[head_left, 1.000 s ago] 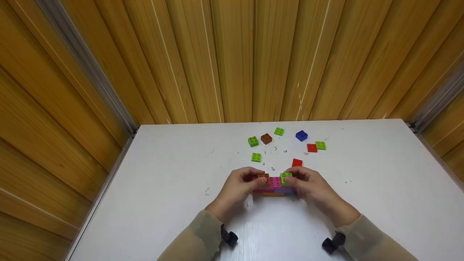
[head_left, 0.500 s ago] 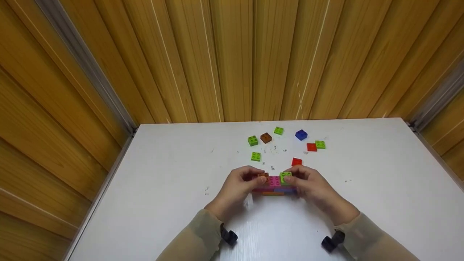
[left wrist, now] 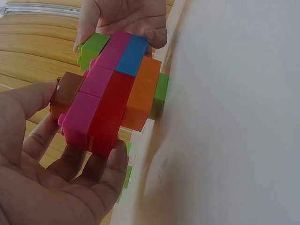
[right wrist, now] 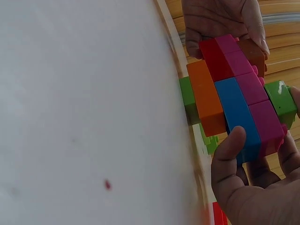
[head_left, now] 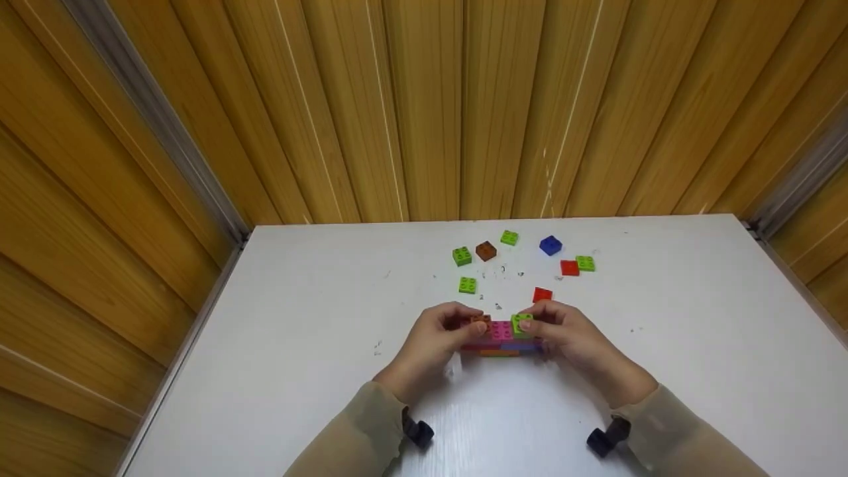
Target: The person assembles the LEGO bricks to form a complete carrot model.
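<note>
In the head view, a stack of toy building bricks is held between both hands, near the middle of the white table. From bottom to top it has a green brick, an orange brick, a red brick beside a blue brick, and a pink row. On top sit a brown brick at the left end and a bright green brick at the right. My left hand grips the left end, thumb at the brown brick. My right hand grips the right end, thumb on the green brick.
Beyond the hands lie loose green bricks, a brown brick, a blue brick and red bricks. Wood-look panels rise behind the table and at its sides. Small dark marks dot the tabletop.
</note>
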A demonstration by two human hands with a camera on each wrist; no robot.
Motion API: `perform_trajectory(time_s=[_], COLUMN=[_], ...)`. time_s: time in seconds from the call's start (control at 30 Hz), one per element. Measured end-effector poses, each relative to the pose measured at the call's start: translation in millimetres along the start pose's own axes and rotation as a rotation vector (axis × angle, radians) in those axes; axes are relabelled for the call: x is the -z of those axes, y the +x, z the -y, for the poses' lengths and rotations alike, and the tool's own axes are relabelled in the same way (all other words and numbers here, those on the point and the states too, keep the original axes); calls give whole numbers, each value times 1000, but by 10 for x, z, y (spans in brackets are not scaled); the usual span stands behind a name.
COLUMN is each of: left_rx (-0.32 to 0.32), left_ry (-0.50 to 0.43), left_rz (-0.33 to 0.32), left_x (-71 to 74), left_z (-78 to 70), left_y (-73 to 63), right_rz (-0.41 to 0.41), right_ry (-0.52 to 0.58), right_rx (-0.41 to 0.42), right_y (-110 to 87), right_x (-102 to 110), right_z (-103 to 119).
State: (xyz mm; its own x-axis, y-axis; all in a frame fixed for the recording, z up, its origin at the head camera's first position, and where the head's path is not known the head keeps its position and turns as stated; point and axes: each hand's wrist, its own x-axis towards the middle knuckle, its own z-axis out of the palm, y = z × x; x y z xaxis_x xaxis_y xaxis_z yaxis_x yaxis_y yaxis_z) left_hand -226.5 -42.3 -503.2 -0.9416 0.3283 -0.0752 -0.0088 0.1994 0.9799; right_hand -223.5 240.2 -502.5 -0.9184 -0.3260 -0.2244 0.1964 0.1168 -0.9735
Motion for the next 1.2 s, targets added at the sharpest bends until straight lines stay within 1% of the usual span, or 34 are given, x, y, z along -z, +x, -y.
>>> perform_trajectory(time_s=[0.3, 0.53, 0.63, 0.77, 0.9, 0.97, 1.07, 1.2], left_rx=[3, 15, 21, 9, -37, -48, -36, -17], left_ry=[-11, -10, -8, -1, -1, 0, 4, 2], left_rz=[0, -6, -5, 4, 22, 28, 38, 48], left_x=[-9, 5, 4, 11, 23, 29, 35, 43], left_z=[-40, -49, -43, -40, -44, -39, -39, -57], left_y=[-24, -28, -32, -30, -14, -5, 2, 14], right_rz=[6, 20, 15, -12, -71, -99, -137, -151], right_ry=[7, 0, -3, -4, 6, 36, 104, 144], right_rx=[-18, -1, -9, -22, -37, -55, -75, -70], right_y=[7, 41, 37, 15, -30, -64, -121, -147], right_x=[14, -3, -11, -37, -80, -98, -104, -87], right_z=[44, 77, 74, 62, 33, 6, -46, -89])
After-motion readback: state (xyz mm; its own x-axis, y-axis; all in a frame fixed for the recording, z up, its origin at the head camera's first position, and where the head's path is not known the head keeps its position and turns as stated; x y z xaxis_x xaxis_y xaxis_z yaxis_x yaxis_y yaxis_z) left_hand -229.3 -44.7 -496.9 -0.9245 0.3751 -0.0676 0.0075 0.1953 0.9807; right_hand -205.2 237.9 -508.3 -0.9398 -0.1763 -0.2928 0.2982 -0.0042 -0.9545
